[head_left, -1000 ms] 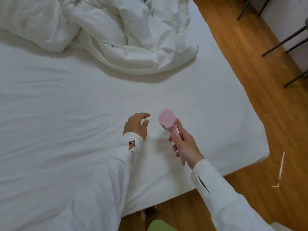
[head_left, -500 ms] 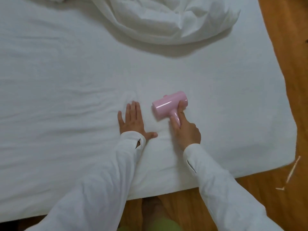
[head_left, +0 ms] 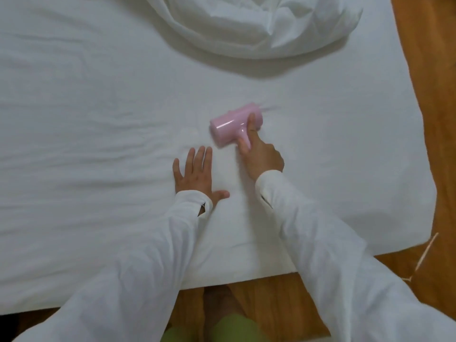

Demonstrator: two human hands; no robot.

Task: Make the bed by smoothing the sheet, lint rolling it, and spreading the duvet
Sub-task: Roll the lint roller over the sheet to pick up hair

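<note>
Gripping the lint roller, right hand works mid-sheet (left hand flat), near edge close.

**White sleeves, green below**

The person wears a white long-sleeved top of soft, slightly creased cloth. The left sleeve is loose and baggy, folding into broad wrinkles along the forearm. Its cuff has a small slit near the wrist. The right sleeve is of the same cloth, with a narrow slit at its cuff too. Both cuffs reach the base of the hands. The left hand and right hand are bare, without rings or gloves. At the bottom edge shows a blurred yellow-green garment.
</note>
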